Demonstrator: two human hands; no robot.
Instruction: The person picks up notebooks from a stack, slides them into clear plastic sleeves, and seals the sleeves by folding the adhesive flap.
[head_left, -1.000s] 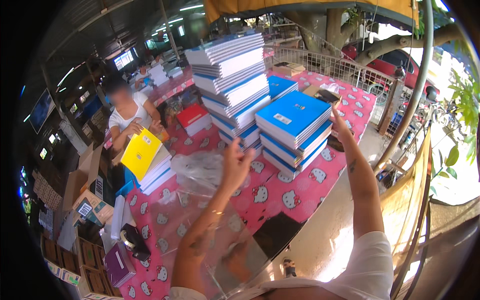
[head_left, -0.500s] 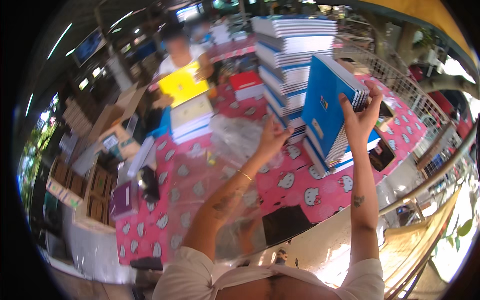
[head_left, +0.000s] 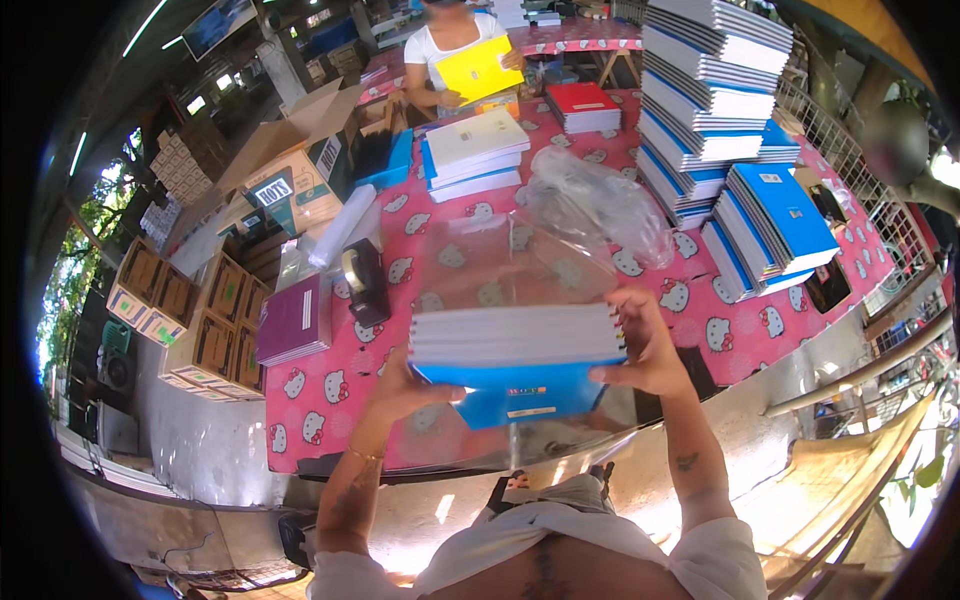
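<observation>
A stack of blue-covered spiral notebooks (head_left: 520,388) is in front of me over the near part of the table, its white page edges facing up. My left hand (head_left: 400,388) grips its left end, thumb on the blue cover. Round the right end, at the spiral bindings, my right hand (head_left: 648,350) is closed, thumb in front and fingers behind. A clear plastic sheet (head_left: 470,262) lies flat on the table behind and under the notebooks. Whether the stack's lower edge touches the table I cannot tell.
Tall notebook piles (head_left: 700,120) and a lower blue pile (head_left: 780,220) stand at the right. Crumpled plastic (head_left: 600,205), a tape dispenser (head_left: 365,285), purple notebooks (head_left: 295,320) and white-topped notebooks (head_left: 475,150) lie about. Across the table a person (head_left: 450,45) holds a yellow notebook (head_left: 475,70). Cardboard boxes (head_left: 300,185) stand left.
Both hands have brought blue notebooks from the right-hand pile to the near middle. My left hand, earlier off them, now grips them too. The view has shifted, and the stack is tipped page edges up.
</observation>
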